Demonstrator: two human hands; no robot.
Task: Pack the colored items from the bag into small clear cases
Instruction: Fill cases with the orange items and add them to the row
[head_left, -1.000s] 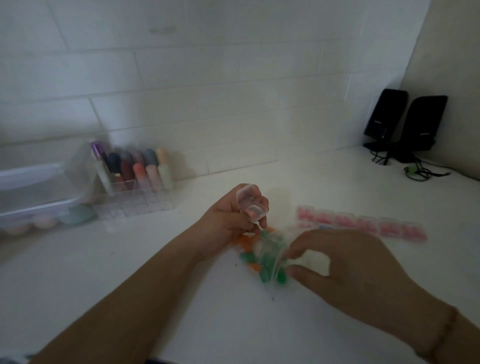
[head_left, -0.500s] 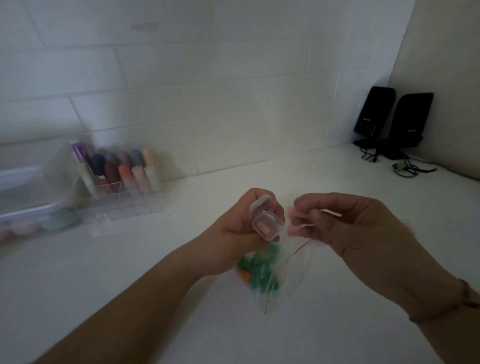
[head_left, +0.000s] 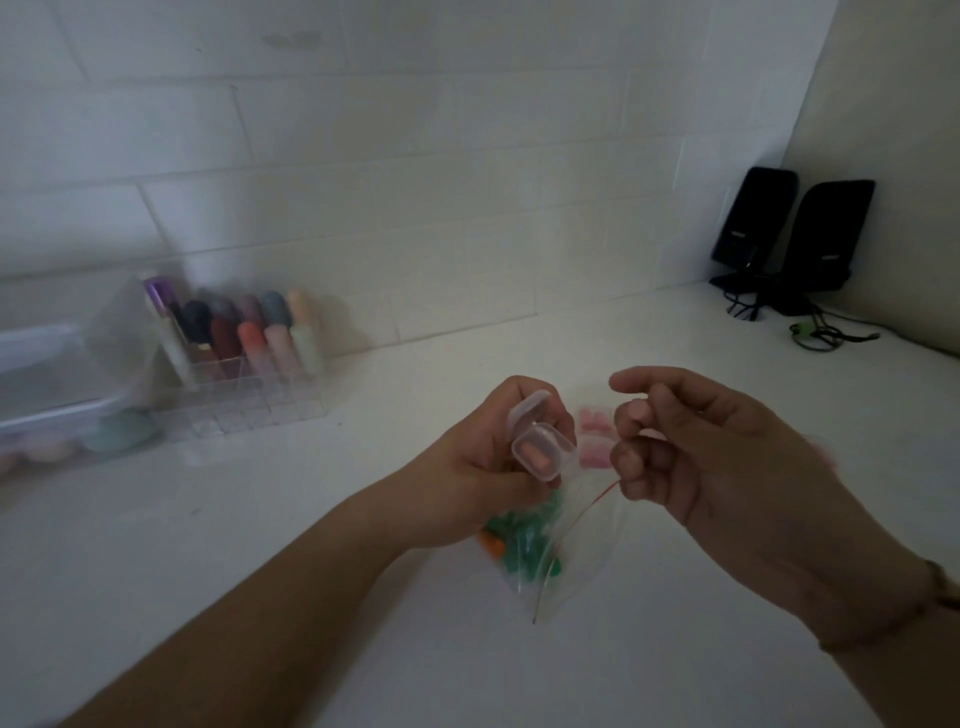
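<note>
One orange item sits in the open clear case (head_left: 543, 451) my left hand (head_left: 485, 480) grips; right hand (head_left: 696, 447) pinches the bag (head_left: 561, 551) edge. Risk: tilted lidless case spills it onto the counter (head_left: 260, 519).

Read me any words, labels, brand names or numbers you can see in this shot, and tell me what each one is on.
No text can be read.
Left black speaker: a small pale mark on its front, too small and blurred to read.
Right black speaker: the same kind of mark, unreadable.
Small clear case, plastic bag, clear organizer: no lettering visible.
</note>
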